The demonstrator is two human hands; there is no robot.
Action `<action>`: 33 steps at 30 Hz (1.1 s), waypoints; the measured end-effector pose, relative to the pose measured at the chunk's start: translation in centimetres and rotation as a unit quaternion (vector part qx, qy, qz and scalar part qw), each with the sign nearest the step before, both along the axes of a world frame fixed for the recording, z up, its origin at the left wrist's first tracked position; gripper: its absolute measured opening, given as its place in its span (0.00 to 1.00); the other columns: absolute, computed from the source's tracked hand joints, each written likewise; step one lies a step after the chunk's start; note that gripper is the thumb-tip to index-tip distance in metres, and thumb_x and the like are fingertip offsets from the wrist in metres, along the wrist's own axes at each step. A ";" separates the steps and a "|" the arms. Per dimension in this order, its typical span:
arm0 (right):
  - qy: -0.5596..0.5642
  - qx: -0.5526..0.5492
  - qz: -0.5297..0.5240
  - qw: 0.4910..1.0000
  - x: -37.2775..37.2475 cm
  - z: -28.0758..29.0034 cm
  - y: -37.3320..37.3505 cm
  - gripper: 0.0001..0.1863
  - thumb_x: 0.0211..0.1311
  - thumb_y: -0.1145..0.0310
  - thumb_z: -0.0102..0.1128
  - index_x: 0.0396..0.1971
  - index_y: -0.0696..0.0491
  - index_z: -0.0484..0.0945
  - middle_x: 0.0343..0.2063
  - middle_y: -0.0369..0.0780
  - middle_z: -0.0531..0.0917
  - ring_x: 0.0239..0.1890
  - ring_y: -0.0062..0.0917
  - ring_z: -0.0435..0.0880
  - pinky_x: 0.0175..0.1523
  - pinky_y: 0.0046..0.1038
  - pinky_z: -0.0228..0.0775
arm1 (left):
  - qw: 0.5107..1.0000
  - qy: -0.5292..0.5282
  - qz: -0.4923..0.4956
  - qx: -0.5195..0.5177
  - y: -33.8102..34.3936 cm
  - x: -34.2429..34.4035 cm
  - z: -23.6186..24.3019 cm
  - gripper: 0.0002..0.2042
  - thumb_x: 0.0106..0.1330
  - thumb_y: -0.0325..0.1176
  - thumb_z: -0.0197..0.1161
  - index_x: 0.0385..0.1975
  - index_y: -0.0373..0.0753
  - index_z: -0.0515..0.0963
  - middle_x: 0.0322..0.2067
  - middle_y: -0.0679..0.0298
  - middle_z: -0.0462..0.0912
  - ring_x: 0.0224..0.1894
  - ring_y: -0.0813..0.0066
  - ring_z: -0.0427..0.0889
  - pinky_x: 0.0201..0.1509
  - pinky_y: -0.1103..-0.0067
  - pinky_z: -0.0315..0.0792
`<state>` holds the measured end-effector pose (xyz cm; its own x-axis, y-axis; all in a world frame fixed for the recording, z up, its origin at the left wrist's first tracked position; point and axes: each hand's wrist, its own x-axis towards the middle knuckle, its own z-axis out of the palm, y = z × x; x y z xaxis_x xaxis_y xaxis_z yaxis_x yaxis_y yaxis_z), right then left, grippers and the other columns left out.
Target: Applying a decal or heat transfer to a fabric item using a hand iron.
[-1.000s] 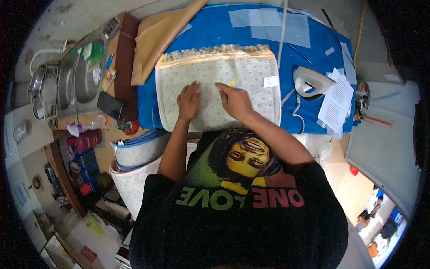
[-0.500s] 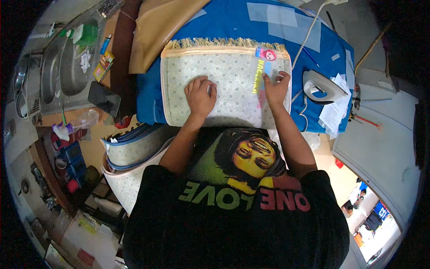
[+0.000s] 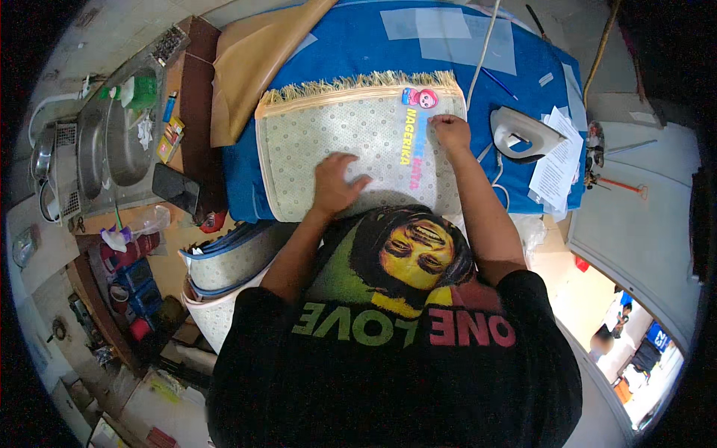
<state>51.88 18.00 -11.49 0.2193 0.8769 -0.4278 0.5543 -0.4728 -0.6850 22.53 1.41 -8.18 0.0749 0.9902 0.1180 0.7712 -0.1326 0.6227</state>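
Observation:
A rug or mat (image 3: 314,131) lies before me with its pale, dotted backing up and a straw-coloured fringe (image 3: 358,82) along the far edge. On its right part is a strip of coloured lettering (image 3: 408,142) in yellow, blue and pink, topped by a small pink cartoon figure (image 3: 427,98). My right hand (image 3: 452,137) is beside the strip, fingers curled together at its right edge; whatever they pinch is too small to make out. My left hand (image 3: 340,184) is over the middle of the mat, fingers spread and holding nothing.
A blue cloth (image 3: 358,45) covers the table. To the right are an iron (image 3: 523,137) with its cord, printed papers (image 3: 556,168) and a blue pen (image 3: 499,84). Brown sheeting (image 3: 258,67) lies far left. Rolled mats (image 3: 231,265) stand below the table; a sink (image 3: 127,142) is left.
My right hand has gone from open fingers to curled ones at the strip's edge. My left hand has spread its fingers and shifted slightly nearer me. The view has turned a little.

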 end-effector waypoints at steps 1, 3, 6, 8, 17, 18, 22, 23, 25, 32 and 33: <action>0.051 0.036 0.012 0.998 0.5 -0.5 -0.1 0.18 0.58 0.54 0.76 0.36 0.55 0.89 0.32 0.41 0.90 0.36 0.23 0.88 0.43 0.25 0.77 | 0.996 -0.050 0.044 -0.055 -0.5 -0.9 0.6 0.23 0.58 0.45 0.78 0.49 0.40 0.82 0.44 0.51 0.84 0.46 0.53 0.84 0.52 0.62 0.76; 0.015 0.055 0.008 0.998 0.6 -0.4 0.0 0.20 0.58 0.54 0.76 0.39 0.55 0.89 0.33 0.41 0.91 0.37 0.24 0.88 0.44 0.26 0.78 | 0.984 -0.096 0.095 -0.113 -1.6 -1.1 1.8 0.21 0.60 0.45 0.77 0.47 0.39 0.83 0.41 0.51 0.86 0.42 0.54 0.87 0.48 0.63 0.79; -0.053 0.089 0.006 0.995 -1.5 2.1 0.7 0.25 0.56 0.51 0.77 0.45 0.57 0.87 0.36 0.43 0.91 0.38 0.28 0.89 0.46 0.28 0.79 | 0.954 -0.153 0.079 -0.244 -2.3 1.0 2.4 0.21 0.62 0.49 0.75 0.41 0.37 0.84 0.37 0.50 0.88 0.40 0.56 0.89 0.45 0.66 0.82; -0.083 0.100 0.001 0.992 -2.3 2.0 0.8 0.29 0.55 0.50 0.77 0.48 0.58 0.86 0.37 0.44 0.91 0.38 0.30 0.90 0.47 0.29 0.79 | 0.949 -0.146 0.021 -0.278 -0.9 3.3 2.5 0.22 0.58 0.52 0.76 0.36 0.36 0.85 0.36 0.49 0.88 0.41 0.56 0.89 0.45 0.65 0.81; 0.142 -0.064 -0.028 0.987 -1.5 2.3 1.6 0.23 0.57 0.55 0.72 0.47 0.55 0.86 0.28 0.36 0.85 0.21 0.22 0.77 0.28 0.31 0.69 | 0.934 0.018 0.001 -0.356 2.9 5.4 2.0 0.19 0.58 0.49 0.74 0.41 0.40 0.86 0.41 0.53 0.88 0.46 0.51 0.87 0.50 0.63 0.80; 0.142 -0.062 -0.028 0.988 -1.4 3.2 0.6 0.23 0.57 0.55 0.72 0.47 0.55 0.86 0.28 0.36 0.85 0.21 0.22 0.77 0.28 0.31 0.69 | 0.935 0.018 0.000 -0.355 2.9 4.0 1.0 0.19 0.58 0.49 0.74 0.41 0.40 0.86 0.41 0.53 0.88 0.46 0.51 0.87 0.50 0.63 0.80; 0.209 -0.195 -0.019 0.958 0.5 5.3 -3.1 0.16 0.62 0.55 0.68 0.41 0.53 0.85 0.30 0.33 0.83 0.20 0.19 0.72 0.23 0.28 0.61 | 0.946 -0.050 0.020 -0.321 5.2 -5.5 -0.3 0.17 0.60 0.43 0.71 0.45 0.39 0.85 0.43 0.51 0.88 0.49 0.54 0.87 0.54 0.62 0.79; 0.226 -0.268 0.044 0.935 0.8 5.4 -3.9 0.15 0.63 0.55 0.68 0.39 0.53 0.85 0.30 0.35 0.84 0.23 0.19 0.75 0.24 0.27 0.63 | 0.940 -0.049 0.001 -0.337 5.9 -7.8 0.3 0.18 0.60 0.41 0.70 0.47 0.39 0.85 0.45 0.49 0.88 0.50 0.54 0.86 0.56 0.63 0.78; 0.209 -0.246 0.026 0.946 -0.7 7.1 -5.5 0.16 0.63 0.54 0.68 0.40 0.52 0.85 0.29 0.34 0.83 0.23 0.19 0.75 0.24 0.28 0.64 | 0.933 -0.049 -0.013 -0.357 6.9 -10.9 0.0 0.19 0.61 0.39 0.69 0.50 0.38 0.85 0.47 0.48 0.87 0.51 0.54 0.86 0.57 0.64 0.78; -0.003 -0.042 0.068 0.997 -1.9 3.2 -5.2 0.20 0.56 0.50 0.75 0.35 0.53 0.87 0.29 0.42 0.89 0.32 0.29 0.88 0.40 0.30 0.78 | 0.951 0.054 -0.042 -0.301 7.5 -12.2 0.3 0.20 0.62 0.34 0.67 0.55 0.42 0.84 0.53 0.51 0.86 0.55 0.52 0.85 0.61 0.64 0.78; -0.028 -0.002 0.092 0.995 -1.9 3.2 -5.2 0.19 0.55 0.51 0.76 0.34 0.53 0.88 0.30 0.43 0.89 0.34 0.31 0.89 0.43 0.30 0.79 | 0.961 0.078 -0.014 -0.264 7.5 -11.7 0.8 0.20 0.61 0.33 0.68 0.55 0.42 0.84 0.53 0.53 0.86 0.54 0.52 0.85 0.59 0.64 0.78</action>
<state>50.01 12.83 -8.29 0.0781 0.9026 -0.4233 0.6694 -0.3621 -0.6487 10.84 8.95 -7.34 0.0779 0.9065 -0.4149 0.8616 0.1482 0.4855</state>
